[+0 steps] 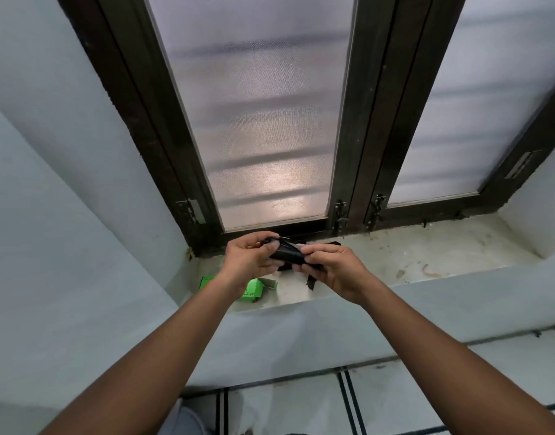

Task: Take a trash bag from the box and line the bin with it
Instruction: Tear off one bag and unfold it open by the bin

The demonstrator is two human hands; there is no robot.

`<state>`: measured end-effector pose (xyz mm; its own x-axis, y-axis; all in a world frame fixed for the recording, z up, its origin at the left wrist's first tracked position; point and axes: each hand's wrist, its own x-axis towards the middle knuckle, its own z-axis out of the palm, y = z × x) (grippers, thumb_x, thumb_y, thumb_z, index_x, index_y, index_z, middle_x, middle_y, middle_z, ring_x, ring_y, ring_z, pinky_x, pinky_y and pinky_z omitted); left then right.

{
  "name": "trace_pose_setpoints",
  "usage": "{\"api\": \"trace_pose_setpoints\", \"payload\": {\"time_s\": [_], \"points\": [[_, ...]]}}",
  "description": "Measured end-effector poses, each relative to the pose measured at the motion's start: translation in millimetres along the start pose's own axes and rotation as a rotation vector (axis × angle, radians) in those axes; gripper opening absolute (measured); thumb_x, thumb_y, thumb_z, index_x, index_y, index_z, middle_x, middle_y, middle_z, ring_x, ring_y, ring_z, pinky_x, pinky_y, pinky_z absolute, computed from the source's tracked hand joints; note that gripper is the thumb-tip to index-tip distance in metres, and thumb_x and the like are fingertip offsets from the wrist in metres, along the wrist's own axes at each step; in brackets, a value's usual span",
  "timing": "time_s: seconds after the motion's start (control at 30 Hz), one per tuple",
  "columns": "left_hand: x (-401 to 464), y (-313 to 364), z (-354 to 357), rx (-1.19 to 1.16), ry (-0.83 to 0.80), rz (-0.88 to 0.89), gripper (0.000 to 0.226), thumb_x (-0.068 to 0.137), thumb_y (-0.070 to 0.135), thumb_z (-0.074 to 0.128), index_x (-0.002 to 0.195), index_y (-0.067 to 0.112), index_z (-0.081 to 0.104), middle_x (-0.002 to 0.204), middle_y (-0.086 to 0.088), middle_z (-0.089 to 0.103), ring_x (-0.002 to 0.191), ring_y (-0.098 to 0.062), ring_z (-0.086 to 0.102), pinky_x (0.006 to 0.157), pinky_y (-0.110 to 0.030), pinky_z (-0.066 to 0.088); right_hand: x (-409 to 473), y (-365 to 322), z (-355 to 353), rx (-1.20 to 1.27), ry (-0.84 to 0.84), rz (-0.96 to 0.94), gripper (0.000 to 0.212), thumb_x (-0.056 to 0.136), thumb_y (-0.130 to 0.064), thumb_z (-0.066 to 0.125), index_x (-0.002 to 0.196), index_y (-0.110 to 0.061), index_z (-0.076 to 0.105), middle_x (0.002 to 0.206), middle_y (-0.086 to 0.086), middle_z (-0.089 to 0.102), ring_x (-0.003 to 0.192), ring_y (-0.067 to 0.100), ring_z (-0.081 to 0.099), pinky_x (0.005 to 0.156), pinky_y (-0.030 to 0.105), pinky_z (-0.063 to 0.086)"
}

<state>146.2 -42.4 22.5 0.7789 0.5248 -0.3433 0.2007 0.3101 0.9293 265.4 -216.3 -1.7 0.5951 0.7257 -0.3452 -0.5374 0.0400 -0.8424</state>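
Trash bag (287,254), folded, is being pinched by left hand (249,262) and right hand (331,271) above the sill (426,252); green box (251,291) is lying beneath the left wrist.

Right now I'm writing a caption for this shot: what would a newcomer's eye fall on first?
First, the two hands meeting at centre over the windowsill: the left hand and right hand both pinch a folded black trash bag. Next, the bright green box lying on the sill under the left wrist. Behind them rise the dark-framed frosted window panes.
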Motion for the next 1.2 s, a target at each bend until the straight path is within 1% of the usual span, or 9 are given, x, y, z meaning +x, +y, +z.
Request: {"api": "trace_pose_setpoints", "payload": {"time_s": [0.13, 0.2, 0.3, 0.4, 0.53, 0.7, 0.87, 1.0, 1.2], "points": [[4.1, -0.2, -14.8, -0.043, 0.020, -0.086, 0.020, 0.096, 0.007, 0.065, 0.110, 0.013, 0.077, 0.114, -0.016, 0.076, 0.096, -0.041, 0.077, 0.078, -0.043, 0.063, 0.9, -0.9, 13.6, -0.097, 0.043, -0.008, 0.004, 0.087, -0.002, 0.076, 0.086, 0.000, 0.073, 0.114, 0.023, 0.075, 0.103, 0.044, 0.073, 0.086, 0.031, 0.063], [11.3, -5.2, -21.9, 0.005, 0.151, -0.066, 0.018, 0.094, 0.012, 0.065, 0.109, 0.013, 0.075, 0.118, -0.013, 0.072, 0.101, -0.037, 0.074, 0.085, -0.048, 0.063, 6.9, 2.4, 17.0, -0.158, 0.126, -0.029, 0.027, 0.084, 0.003, 0.079, 0.068, -0.010, 0.060, 0.105, 0.023, 0.074, 0.097, 0.043, 0.076, 0.090, 0.041, 0.062], [18.1, -19.9, -32.5, 0.636, 0.224, 0.088, 0.024, 0.084, 0.017, 0.075, 0.106, 0.025, 0.071, 0.119, -0.002, 0.068, 0.111, -0.024, 0.066, 0.092, -0.043, 0.058, 11.9, 7.6, 17.1, -0.259, 0.179, -0.037, 0.044, 0.082, 0.005, 0.079, 0.058, -0.017, 0.049, 0.092, 0.021, 0.071, 0.088, 0.038, 0.078, 0.090, 0.048, 0.058], [18.2, -39.7, -36.3, 1.410, 0.037, 0.117, 0.053, 0.076, 0.030, 0.082, 0.125, 0.037, 0.063, 0.137, 0.004, 0.053, 0.128, -0.024, 0.047, 0.099, -0.044, 0.050, 10.7, 11.8, 16.1, -0.343, 0.198, -0.048, 0.038, 0.082, 0.006, 0.079, 0.064, -0.014, 0.052, 0.090, 0.017, 0.070, 0.087, 0.037, 0.078, 0.093, 0.053, 0.058], [18.0, -63.4, -37.7, 1.717, -0.009, 0.132, 0.068, 0.082, 0.026, 0.080, 0.142, 0.034, 0.050, 0.141, 0.001, 0.050, 0.132, -0.030, 0.042, 0.094, -0.048, 0.050, 5.5, 13.4, 16.1, -0.380, 0.149, -0.036, 0.033, 0.082, 0.009, 0.078, 0.099, -0.019, 0.076, 0.111, 0.016, 0.071, 0.087, 0.035, 0.078, 0.088, 0.044, 0.061], [15.9, -67.5, -51.8, 1.562, 0.077, 0.249, 0.055, 0.089, 0.030, 0.067, 0.141, 0.032, 0.050, 0.134, 0.002, 0.060, 0.123, -0.025, 0.053, 0.092, -0.045, 0.053, 3.8, 11.6, 17.9, -0.427, 0.142, -0.011, 0.031, 0.081, 0.008, 0.078, 0.102, -0.015, 0.082, 0.098, 0.020, 0.079, 0.082, 0.031, 0.079, 0.084, 0.044, 0.055], [12.3, -49.1, -61.9, 1.114, 0.188, 0.336, 0.019, 0.099, 0.030, 0.060, 0.118, 0.030, 0.059, 0.102, 0.003, 0.069, 0.087, -0.018, 0.063, 0.072, -0.037, 0.055, 6.7, -0.6, 39.1, -0.354, 0.108, -0.013, 0.032, 0.083, 0.014, 0.073, 0.106, -0.007, 0.081, 0.105, 0.018, 0.078, 0.090, 0.035, 0.078, 0.086, 0.033, 0.063], [10.4, -36.1, -67.4, 0.817, 0.308, 0.399, 0.024, 0.100, 0.013, 0.062, 0.121, 0.017, 0.073, 0.110, 0.001, 0.067, 0.101, -0.017, 0.064, 0.090, -0.032, 0.055, 11.3, -11.7, 61.1, -0.442, 0.071, -0.058, 0.030, 0.084, 0.009, 0.074, 0.105, -0.012, 0.082, 0.102, 0.014, 0.080, 0.089, 0.029, 0.079, 0.092, 0.038, 0.062], [12.4, -23.5, -79.6, 0.545, 0.387, 0.364, 0.015, 0.100, 0.016, 0.065, 0.104, 0.025, 0.054, 0.101, 0.001, 0.069, 0.094, -0.012, 0.067, 0.069, -0.021, 0.049, 20.9, -29.6, 88.0, -0.613, 0.118, -0.087, 0.031, 0.082, 0.003, 0.073, 0.094, -0.023, 0.085, 0.095, 0.005, 0.081, 0.084, 0.022, 0.080, 0.093, 0.039, 0.061]]}}
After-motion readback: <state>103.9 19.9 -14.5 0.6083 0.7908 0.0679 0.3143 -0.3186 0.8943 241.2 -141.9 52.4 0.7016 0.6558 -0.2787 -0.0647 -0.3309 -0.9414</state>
